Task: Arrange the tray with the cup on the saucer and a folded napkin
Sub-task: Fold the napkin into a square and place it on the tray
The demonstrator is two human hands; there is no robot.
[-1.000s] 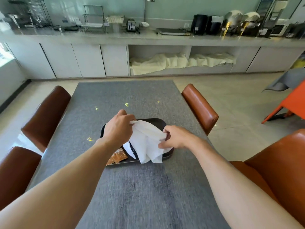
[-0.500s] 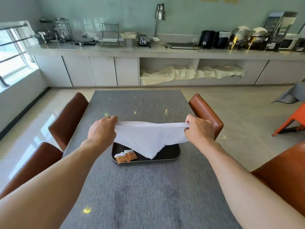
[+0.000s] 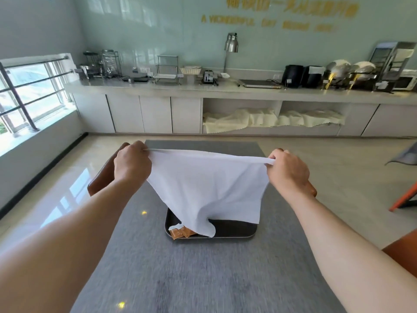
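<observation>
White napkin stretched in the air above a dark tray.

Nearest, grey table, blurred. On it the tray, its far part and left side hidden behind the hanging cloth; orange sachets partly covered at the tray's near-left corner. Higher, left hand and right hand pinching the napkin's top corners, edge taut, unfolded, lower corner drooping. Cup and saucer hidden.

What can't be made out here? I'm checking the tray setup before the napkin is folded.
Head view, the only one:
- Cup and saucer: not visible; the napkin, held up by the left hand and right hand, hides most of the tray.
- Packets: partly covered by the napkin, print too small.
- Gold wall lettering: blurred.
- Near table: motion blur.
</observation>
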